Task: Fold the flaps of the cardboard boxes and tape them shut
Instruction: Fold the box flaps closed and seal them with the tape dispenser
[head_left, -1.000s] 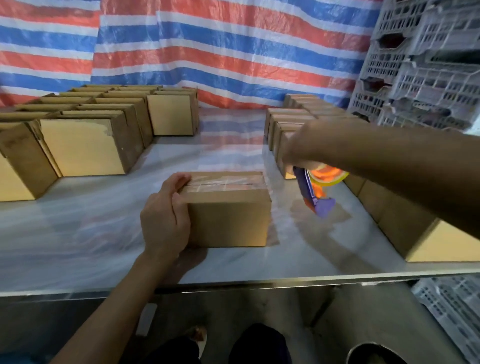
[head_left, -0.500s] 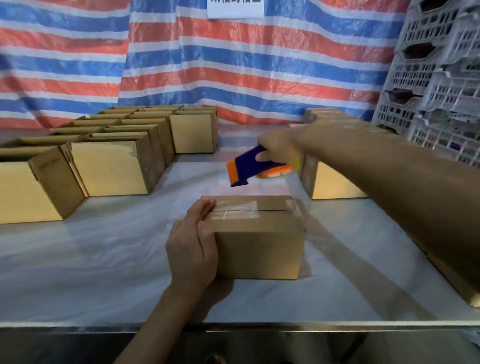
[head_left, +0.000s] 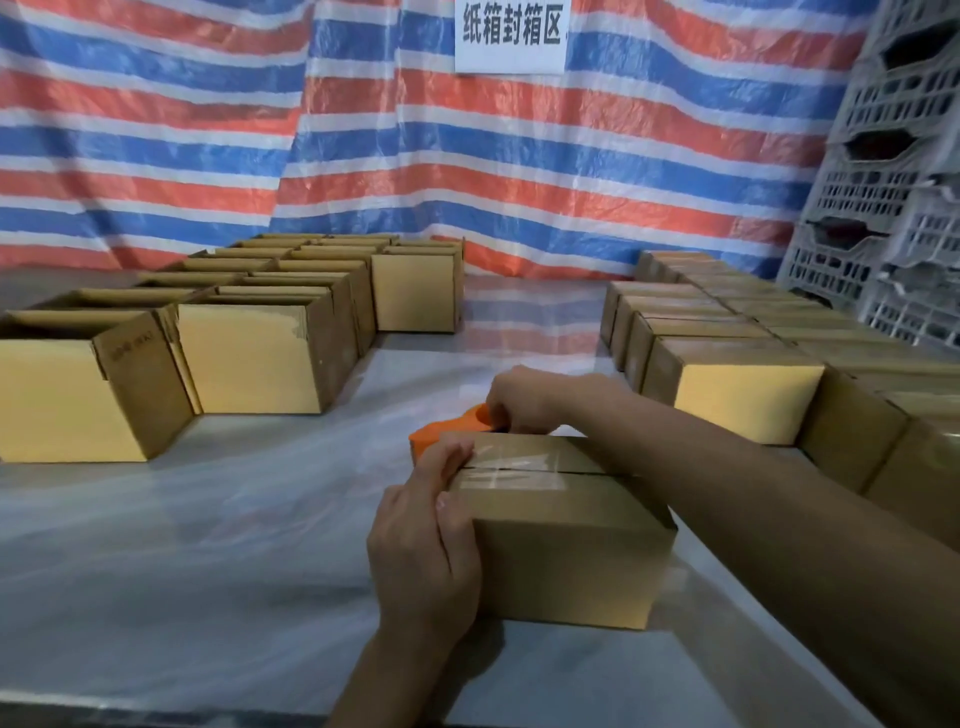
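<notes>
Box (head_left: 566, 561) looks light but stiff, so the left grip (head_left: 423, 545) clamping its left end seems right, while the right grip (head_left: 519, 397) clutches the tape dispenser (head_left: 441, 428) behind it.

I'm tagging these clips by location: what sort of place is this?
Probably a makeshift carton-sealing station in a warehouse: rows of boxes on a table, stacked crates, and a sign on the tarp reading 纸箱封箱区.

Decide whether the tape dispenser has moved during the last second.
Yes. The tape dispenser, held by the right hand, swung from the box's right side over to its far left top edge.
</notes>
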